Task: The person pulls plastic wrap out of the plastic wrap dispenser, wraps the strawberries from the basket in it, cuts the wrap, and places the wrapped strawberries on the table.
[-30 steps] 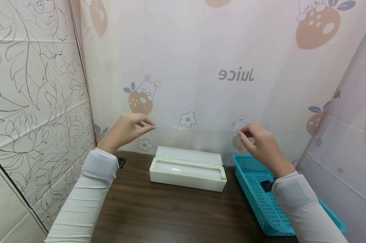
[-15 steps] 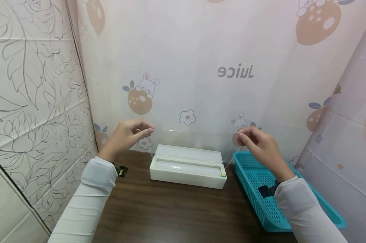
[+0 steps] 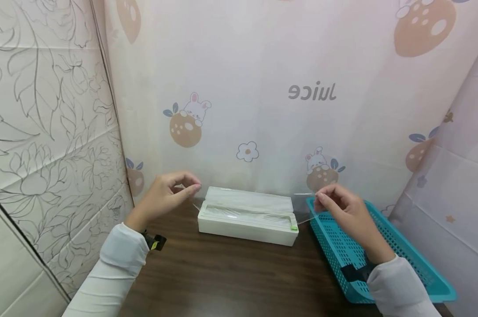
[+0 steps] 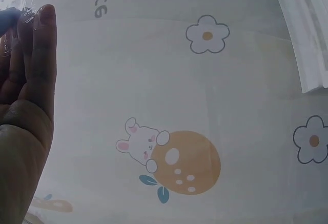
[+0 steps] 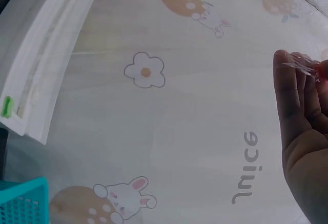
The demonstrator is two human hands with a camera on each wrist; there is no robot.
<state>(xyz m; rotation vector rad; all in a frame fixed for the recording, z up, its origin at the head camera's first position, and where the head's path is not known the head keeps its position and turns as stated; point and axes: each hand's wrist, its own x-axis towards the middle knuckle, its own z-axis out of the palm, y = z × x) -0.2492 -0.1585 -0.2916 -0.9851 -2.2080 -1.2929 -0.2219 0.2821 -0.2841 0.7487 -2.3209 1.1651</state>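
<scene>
A white cling film dispenser (image 3: pixel 246 231) rests on the dark table, its lid (image 3: pixel 250 199) tipped back and a green slider (image 3: pixel 294 228) at its right end. Clear cling film (image 3: pixel 304 194) spans between the two hands and runs down to the box; its edges barely show. At the box's upper left, my left hand (image 3: pixel 165 196) pinches one corner between thumb and fingers. My right hand (image 3: pixel 347 211) pinches the other corner, above the basket's near-left rim. Bunched film (image 5: pixel 302 67) shows at the fingertips in the right wrist view, and crumpled film (image 4: pixel 28 14) likewise in the left.
A teal perforated basket (image 3: pixel 329 259) stands right of the dispenser, partly under the right forearm. Brown table (image 3: pixel 223 277) stretches in front of the box. Printed cloth (image 3: pixel 231 88) hangs close behind, and a floral-patterned panel (image 3: pixel 52 132) bounds the left side.
Both hands have come down, lowering the cling film from well above the dispenser to about the height of its raised lid. The dispenser and basket stay where they were.
</scene>
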